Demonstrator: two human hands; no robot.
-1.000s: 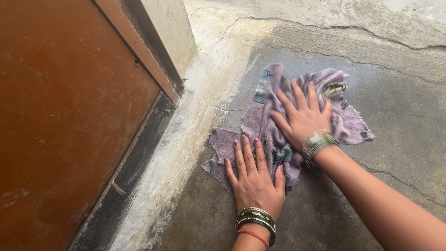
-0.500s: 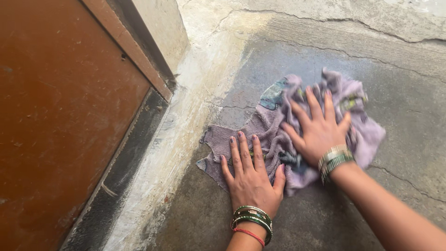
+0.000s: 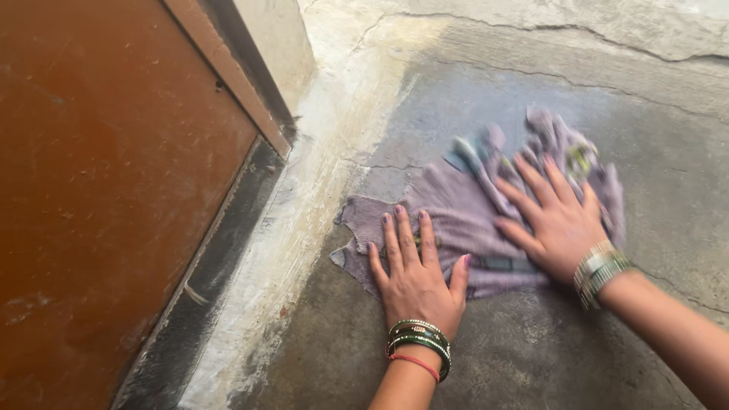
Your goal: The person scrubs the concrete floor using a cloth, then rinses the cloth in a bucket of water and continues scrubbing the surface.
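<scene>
Both palms flat, fingers spread: left hand [image 3: 417, 282] on near-left edge of purple rag [image 3: 463, 220], right hand [image 3: 558, 222] on its far bunched end. Rag flat on damp concrete floor [image 3: 524, 349], beside brown door [image 3: 99, 190]. Needed even downward pressure, overlapping strokes.

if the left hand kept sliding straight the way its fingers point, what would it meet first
Flat on the purple cloth, the left hand points up the frame, so it would likely cross more cloth first, then bare grey concrete floor. The pale raised kerb lies off to its left.
</scene>
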